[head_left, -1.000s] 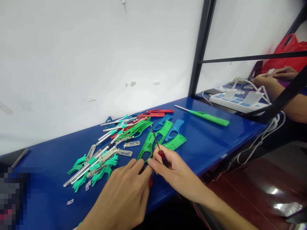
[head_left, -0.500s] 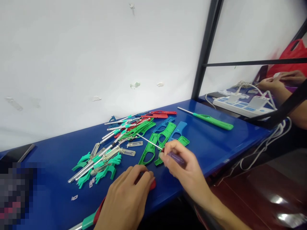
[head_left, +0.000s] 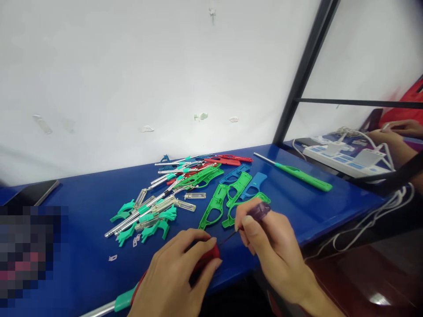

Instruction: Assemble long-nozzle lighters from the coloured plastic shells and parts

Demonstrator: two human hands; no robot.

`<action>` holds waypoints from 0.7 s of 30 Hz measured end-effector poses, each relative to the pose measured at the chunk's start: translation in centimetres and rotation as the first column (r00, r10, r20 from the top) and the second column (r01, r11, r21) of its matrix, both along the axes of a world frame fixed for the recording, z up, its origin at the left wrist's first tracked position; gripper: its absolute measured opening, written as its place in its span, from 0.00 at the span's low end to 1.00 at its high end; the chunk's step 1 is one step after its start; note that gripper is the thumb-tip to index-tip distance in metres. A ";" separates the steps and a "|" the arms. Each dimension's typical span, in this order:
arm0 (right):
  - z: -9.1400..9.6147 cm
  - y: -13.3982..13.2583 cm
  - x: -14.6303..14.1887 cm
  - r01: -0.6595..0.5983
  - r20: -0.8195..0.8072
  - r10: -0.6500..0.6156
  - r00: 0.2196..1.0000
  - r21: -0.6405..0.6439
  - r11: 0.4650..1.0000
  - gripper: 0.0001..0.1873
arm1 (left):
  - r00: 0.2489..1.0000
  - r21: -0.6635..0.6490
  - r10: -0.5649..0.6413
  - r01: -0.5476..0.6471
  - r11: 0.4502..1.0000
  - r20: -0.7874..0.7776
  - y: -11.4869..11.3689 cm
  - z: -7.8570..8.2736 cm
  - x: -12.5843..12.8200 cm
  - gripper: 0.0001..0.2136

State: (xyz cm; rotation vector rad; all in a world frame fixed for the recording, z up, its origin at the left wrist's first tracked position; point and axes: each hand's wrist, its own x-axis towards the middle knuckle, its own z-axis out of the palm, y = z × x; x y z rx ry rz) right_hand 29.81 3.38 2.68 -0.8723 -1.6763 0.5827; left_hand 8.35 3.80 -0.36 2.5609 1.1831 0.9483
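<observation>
One screwdriver [head_left: 259, 212], one red lighter [head_left: 214, 252]

Near the front edge of the tabletop [head_left: 291, 207], fingers of a person's left hand [head_left: 175, 268] curl around the red lighter. Fingers of the right hand [head_left: 276, 240] grip the purple-handled screwdriver, its tip just beside the lighter's end. Green and blue casings [head_left: 218, 197] lie beyond; a green lighter [head_left: 306, 178] rests by the right edge.

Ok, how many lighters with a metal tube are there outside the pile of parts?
2: the green lighter lying beyond the right hand, and the red lighter in the left hand, which partly covers it. Others may be hidden.
</observation>
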 end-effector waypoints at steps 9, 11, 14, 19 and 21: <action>-0.6 0.1 -0.4 -0.019 -0.021 0.017 1.000 -0.059 0.998 0.12 | 0.997 -0.179 0.051 -0.039 0.983 0.062 -0.1 0.2 0.1 0.11; -0.6 0.2 -0.4 -0.022 -0.024 0.021 0.999 -0.060 0.998 0.12 | 0.997 -0.202 0.047 -0.034 0.979 0.060 -0.1 0.2 0.0 0.11; -0.7 0.3 -0.4 -0.035 -0.029 0.033 0.999 -0.067 0.997 0.12 | 0.997 -0.261 0.051 -0.036 0.965 0.053 0.0 0.3 0.0 0.11; -1.1 0.2 -0.6 -0.041 -0.033 0.038 0.999 -0.087 0.995 0.12 | 0.998 -0.386 0.051 -0.035 0.922 0.032 0.2 0.8 0.1 0.11; -1.2 0.1 -0.6 -0.040 -0.026 0.038 0.999 -0.088 0.995 0.12 | 0.998 -0.405 0.049 -0.033 0.914 0.030 0.3 0.9 0.1 0.11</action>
